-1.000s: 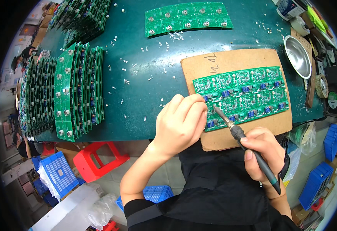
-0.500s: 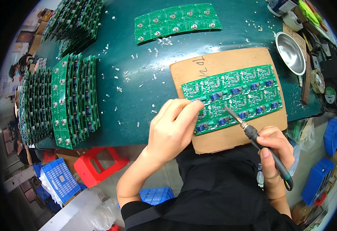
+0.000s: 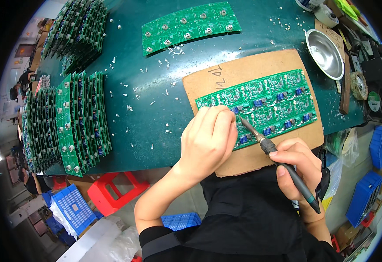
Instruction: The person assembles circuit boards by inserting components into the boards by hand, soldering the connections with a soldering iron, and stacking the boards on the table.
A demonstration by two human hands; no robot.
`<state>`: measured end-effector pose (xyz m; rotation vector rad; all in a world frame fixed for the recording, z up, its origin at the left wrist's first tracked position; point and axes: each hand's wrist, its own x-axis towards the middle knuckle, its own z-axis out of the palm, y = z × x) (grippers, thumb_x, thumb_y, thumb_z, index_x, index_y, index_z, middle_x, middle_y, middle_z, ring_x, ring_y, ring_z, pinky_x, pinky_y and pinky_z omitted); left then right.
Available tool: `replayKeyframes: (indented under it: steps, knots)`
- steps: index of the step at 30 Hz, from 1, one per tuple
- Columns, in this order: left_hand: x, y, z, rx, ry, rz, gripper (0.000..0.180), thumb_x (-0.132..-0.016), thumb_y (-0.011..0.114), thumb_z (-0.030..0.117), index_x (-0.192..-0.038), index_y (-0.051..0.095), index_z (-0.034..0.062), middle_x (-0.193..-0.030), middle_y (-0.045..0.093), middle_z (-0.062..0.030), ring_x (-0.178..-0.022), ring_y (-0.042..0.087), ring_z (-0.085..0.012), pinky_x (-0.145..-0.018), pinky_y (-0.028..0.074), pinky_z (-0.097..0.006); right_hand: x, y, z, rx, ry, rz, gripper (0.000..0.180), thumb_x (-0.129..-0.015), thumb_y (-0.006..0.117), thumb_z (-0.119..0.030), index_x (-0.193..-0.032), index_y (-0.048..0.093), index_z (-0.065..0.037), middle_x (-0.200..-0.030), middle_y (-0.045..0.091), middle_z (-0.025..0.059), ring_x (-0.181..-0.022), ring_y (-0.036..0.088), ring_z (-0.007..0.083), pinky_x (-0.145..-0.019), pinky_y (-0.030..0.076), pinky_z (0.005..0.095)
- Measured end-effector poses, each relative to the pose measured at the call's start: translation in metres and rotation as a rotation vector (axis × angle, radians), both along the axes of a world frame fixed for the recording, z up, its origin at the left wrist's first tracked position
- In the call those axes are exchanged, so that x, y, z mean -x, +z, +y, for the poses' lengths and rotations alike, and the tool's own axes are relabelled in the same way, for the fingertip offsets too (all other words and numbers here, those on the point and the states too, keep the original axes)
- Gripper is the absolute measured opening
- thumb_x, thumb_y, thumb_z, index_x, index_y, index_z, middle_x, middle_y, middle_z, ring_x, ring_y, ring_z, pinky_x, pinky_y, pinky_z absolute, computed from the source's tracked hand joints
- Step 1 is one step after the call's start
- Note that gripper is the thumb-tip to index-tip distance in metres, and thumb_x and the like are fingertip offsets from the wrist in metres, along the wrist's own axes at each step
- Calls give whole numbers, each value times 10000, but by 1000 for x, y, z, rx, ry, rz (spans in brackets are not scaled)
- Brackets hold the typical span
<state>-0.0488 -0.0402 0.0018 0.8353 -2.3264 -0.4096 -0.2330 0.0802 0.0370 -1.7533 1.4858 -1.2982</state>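
Observation:
A green circuit board panel (image 3: 267, 115) with blue parts in rows lies at a slant on a brown sheet of board (image 3: 261, 62). My right hand (image 3: 302, 159) is closed round the dark handle of a soldering iron (image 3: 303, 188). The iron's tip points up and left, over the panel's left part, close to the fingers of my other hand. There, at the panel's left end, my left hand (image 3: 208, 142) is closed, with thumb and fingers pinched together. Whatever those fingers hold is hidden behind the hand.
Another green panel (image 3: 190, 27) with round metal parts lies at the back. Stacks of upright panels (image 3: 70, 126) stand on the left. Small clippings are scattered over the green table (image 3: 143, 135). A metal bowl (image 3: 325, 54) sits at right; a red stool (image 3: 108, 198) is below the table edge.
My left hand has moved right, further over the panel's left end. The iron's tip has shifted left toward it. The whole view has also shifted slightly.

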Motion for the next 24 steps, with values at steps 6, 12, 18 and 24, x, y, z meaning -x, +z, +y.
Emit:
replayKeyframes:
  steps: [6, 12, 18, 24]
  knots:
    - [1, 2, 4, 75, -13, -18, 196, -712, 707, -22, -858, 593, 45, -862, 616, -73, -675, 559, -236, -588, 464, -330, 6, 2, 4, 18, -33, -10, 228, -737, 624, 21, -960, 669, 41, -746, 610, 123, -702, 630, 271, -657, 514, 347]
    - [5, 0, 7, 138, 18, -68, 187, -715, 708, -11, -858, 601, 47, -871, 612, -68, -673, 550, -239, -587, 459, -337, 8, -1, 2, -31, -11, -53, 218, -764, 620, 12, -976, 665, 36, -792, 627, 148, -733, 629, 269, -672, 512, 340]
    - [-6, 13, 2, -59, -53, -17, 159, -776, 686, -29, -910, 631, 38, -897, 643, -93, -722, 579, -262, -632, 473, -324, 25, 0, 17, 10, -167, -116, 168, -845, 605, -92, -959, 657, 20, -814, 634, 152, -760, 620, 253, -701, 504, 343]
    - [19, 19, 4, -211, -48, 57, 175, -786, 686, -40, -932, 610, 20, -864, 640, -103, -769, 607, -274, -717, 500, -368, 31, -2, 20, -21, -168, -141, 171, -839, 604, -84, -962, 648, 26, -820, 628, 156, -757, 614, 246, -697, 498, 330]
